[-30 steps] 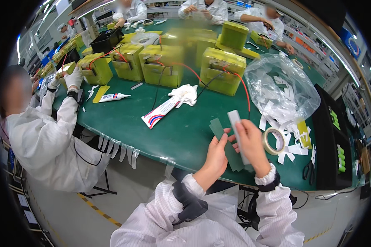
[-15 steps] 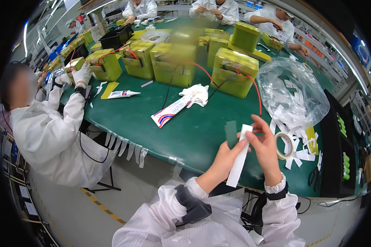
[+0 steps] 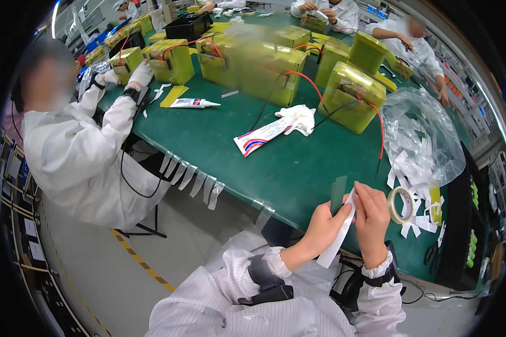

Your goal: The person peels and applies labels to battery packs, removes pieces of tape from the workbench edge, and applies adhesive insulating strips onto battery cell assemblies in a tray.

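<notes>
A long white strip (image 3: 334,245) is held tilted over the near edge of the table, its lower end hanging free. My left hand (image 3: 322,229) pinches it near the middle, and a short dark green strip (image 3: 338,194) sticks up from the same hand. With fingers together, my right hand (image 3: 372,222) closes on the white strip's upper end. Just right of that hand lies a roll of masking tape (image 3: 392,209). White paper scraps (image 3: 424,226) are strewn beyond the roll. Exactly how the right fingertips grip the strip is partly hidden.
Several yellow-wrapped battery packs (image 3: 351,98) with red and black wires stand across the green table (image 3: 208,146). A white tube (image 3: 261,139) touches a crumpled cloth (image 3: 299,119). A clear plastic bag (image 3: 444,163) and scissors (image 3: 432,255) are at right. A co-worker (image 3: 78,151) sits at left.
The whole view has shifted, so the table's things appear farther right. My right fingers have straightened and come together along the white strip's top. The strip now shows more edge-on.
</notes>
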### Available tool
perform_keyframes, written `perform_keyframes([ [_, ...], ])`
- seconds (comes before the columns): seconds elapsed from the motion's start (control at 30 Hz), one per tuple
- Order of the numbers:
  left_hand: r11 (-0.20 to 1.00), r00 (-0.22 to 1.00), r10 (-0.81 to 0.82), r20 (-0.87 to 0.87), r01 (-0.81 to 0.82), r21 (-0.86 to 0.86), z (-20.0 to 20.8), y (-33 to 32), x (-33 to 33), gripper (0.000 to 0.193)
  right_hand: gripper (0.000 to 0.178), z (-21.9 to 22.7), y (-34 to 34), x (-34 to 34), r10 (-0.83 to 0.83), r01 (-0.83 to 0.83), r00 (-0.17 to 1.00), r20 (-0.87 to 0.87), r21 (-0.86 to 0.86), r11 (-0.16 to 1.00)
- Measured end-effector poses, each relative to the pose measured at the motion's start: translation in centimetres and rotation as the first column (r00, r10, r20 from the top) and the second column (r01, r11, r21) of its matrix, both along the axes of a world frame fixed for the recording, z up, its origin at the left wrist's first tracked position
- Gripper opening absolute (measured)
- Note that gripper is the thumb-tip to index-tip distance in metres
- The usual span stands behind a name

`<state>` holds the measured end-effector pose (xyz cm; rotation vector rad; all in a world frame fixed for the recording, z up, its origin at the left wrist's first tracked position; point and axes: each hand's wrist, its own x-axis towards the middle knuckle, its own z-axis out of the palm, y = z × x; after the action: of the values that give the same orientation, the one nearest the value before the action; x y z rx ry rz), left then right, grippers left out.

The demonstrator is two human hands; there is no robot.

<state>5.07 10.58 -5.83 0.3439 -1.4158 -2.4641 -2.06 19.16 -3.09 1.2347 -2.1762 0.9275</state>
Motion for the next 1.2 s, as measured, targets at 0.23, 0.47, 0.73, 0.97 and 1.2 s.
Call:
perform_keyframes([
  [0.23, 0.998, 0.999, 0.026, -0.018, -0.027, -0.063, -0.7, -0.3, 0.8, 0.023, 0.024, -0.6, 0.2, 0.9, 0.022, -0.015, 0.992, 0.123, -0.062, 0.998],
  [0.47, 0.988, 1.0, 0.03, -0.009, -0.031, -0.153, -0.7, -0.5, 1.5, 0.025, 0.024, -0.6, 0.0, 1.4, 0.015, -0.005, 0.987, 0.159, -0.062, 0.998],
  [0.73, 0.987, 0.997, -0.074, 0.033, 0.078, -0.143, -0.9, -0.5, 1.9, 0.028, 0.021, -0.8, 0.4, 2.2, 0.004, 0.041, 0.969, 0.247, -0.179, 0.983],
  [0.97, 0.986, 0.996, 0.045, -0.071, -0.056, -0.16, -0.7, 0.6, 2.1, 0.024, 0.026, -1.4, 0.9, 2.7, -0.037, 0.056, 0.99, 0.136, -0.139, 0.989],
  [1.2, 0.976, 0.995, 0.014, -0.095, -0.034, -0.213, -0.9, -0.1, 2.5, 0.029, 0.022, -2.7, 1.3, 3.2, -0.039, 0.037, 0.999, -0.008, -0.131, 0.991],
])
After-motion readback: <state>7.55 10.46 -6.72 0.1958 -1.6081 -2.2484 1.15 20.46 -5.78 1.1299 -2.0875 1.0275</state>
